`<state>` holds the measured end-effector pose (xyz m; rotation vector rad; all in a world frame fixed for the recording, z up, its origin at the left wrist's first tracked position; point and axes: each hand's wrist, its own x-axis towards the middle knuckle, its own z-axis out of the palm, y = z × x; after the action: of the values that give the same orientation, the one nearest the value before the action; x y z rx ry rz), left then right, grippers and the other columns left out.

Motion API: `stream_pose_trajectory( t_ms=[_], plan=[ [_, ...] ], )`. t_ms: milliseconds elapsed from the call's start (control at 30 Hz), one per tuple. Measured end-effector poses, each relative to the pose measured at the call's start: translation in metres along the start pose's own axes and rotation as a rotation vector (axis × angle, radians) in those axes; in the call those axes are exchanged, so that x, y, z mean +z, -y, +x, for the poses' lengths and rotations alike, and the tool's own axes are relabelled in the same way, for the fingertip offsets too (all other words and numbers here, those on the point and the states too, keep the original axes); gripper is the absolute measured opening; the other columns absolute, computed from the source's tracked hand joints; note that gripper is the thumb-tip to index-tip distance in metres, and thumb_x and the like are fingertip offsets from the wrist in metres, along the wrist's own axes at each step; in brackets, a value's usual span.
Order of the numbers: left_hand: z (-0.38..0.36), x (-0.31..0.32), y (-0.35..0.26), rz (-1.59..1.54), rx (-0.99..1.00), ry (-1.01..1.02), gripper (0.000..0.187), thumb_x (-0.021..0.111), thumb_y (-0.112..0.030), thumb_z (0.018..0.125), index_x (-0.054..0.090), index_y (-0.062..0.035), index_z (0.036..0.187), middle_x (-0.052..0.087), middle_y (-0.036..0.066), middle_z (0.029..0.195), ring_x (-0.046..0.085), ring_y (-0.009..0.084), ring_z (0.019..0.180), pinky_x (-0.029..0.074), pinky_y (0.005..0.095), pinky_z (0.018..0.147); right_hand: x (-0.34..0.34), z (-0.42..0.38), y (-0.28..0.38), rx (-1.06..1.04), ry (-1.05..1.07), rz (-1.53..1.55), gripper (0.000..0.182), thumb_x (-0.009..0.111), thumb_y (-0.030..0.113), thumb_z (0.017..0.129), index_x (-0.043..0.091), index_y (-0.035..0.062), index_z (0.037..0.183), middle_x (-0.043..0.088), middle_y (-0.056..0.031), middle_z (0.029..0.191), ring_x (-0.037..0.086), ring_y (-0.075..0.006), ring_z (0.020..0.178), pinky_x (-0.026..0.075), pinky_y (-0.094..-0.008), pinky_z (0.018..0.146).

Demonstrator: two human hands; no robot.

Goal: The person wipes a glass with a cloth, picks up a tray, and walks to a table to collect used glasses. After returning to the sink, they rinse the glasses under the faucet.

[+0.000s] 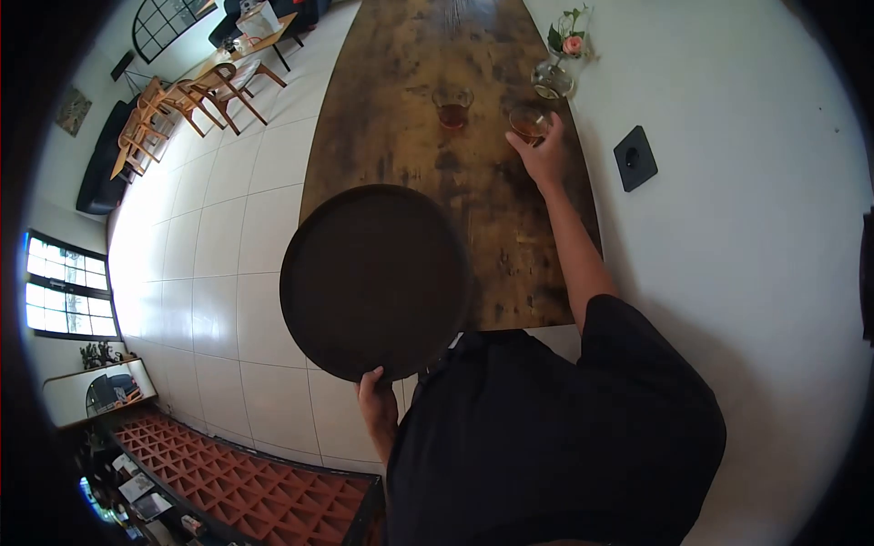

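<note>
My left hand [376, 397] grips the near rim of a round dark brown serving tray [375, 278], its thumb on top and the other fingers hidden underneath. Nothing lies on the tray, which is held level over the left edge of the table. On the far right of the tabletop, my right hand [541, 150] has its thumb and fingers around a glass [528, 124] with amber liquid. A second glass [452, 111], holding a little reddish drink, stands to the left of that hand, apart from it.
The long wooden table [401, 118] runs along a white wall [728, 182]. A glass vase [552, 80] with a pink flower stands by the wall, just beyond my right hand. A black wall socket [635, 158] is at right. Wooden chairs [187, 100] stand at the far left.
</note>
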<state>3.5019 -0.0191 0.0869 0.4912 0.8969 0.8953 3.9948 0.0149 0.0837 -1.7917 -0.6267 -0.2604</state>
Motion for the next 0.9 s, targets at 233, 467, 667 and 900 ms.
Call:
stream_pose_trajectory(
  t_ms=[233, 467, 667, 900],
  plan=[
    [0.01, 0.013, 0.004, 0.003, 0.021, -0.03, 0.06, 0.055, 0.0, 0.076, 0.036, 0.0022, 0.133, 0.046, 0.014, 0.128, 0.046, 0.0285, 0.119, 0.038, 0.0416, 0.1, 0.016, 0.008, 0.014, 0.038, 0.108, -0.027, 0.076, 0.086, 0.034, 0.061, 0.048, 0.0032, 0.119, 0.059, -0.0152, 0.11, 0.058, -0.0283, 0.103, 0.045, -0.0384, 0.087],
    [0.013, 0.021, 0.006, 0.194, 0.119, -0.147, 0.055, 0.061, -0.008, 0.08, 0.04, 0.0038, 0.13, 0.05, 0.014, 0.127, 0.049, 0.0269, 0.117, 0.039, 0.0391, 0.098, -0.011, -0.03, 0.1, 0.029, 0.749, 0.24, 0.065, 0.086, 0.02, 0.063, 0.051, 0.0032, 0.115, 0.059, -0.0057, 0.102, 0.056, -0.0149, 0.097, 0.046, -0.0334, 0.084],
    [0.005, 0.021, 0.021, 0.227, 0.094, -0.185, 0.049, 0.064, -0.011, 0.083, 0.045, 0.0056, 0.125, 0.057, 0.015, 0.118, 0.054, 0.0234, 0.11, 0.041, 0.0347, 0.096, 0.041, -0.098, 0.138, -0.187, 0.978, 0.405, 0.071, 0.088, 0.018, 0.057, 0.052, 0.0044, 0.117, 0.059, -0.0064, 0.099, 0.057, -0.0179, 0.095, 0.045, -0.0322, 0.083],
    [0.006, 0.025, 0.027, 0.187, -0.027, -0.121, 0.056, 0.064, -0.026, 0.088, 0.041, 0.0062, 0.128, 0.056, 0.016, 0.118, 0.058, 0.0219, 0.105, 0.049, 0.033, 0.085, 0.075, -0.111, 0.161, -0.319, 1.03, 0.246, 0.072, 0.087, 0.022, 0.056, 0.053, 0.0048, 0.117, 0.059, -0.0092, 0.101, 0.057, -0.0241, 0.1, 0.044, -0.0375, 0.088]
  ],
)
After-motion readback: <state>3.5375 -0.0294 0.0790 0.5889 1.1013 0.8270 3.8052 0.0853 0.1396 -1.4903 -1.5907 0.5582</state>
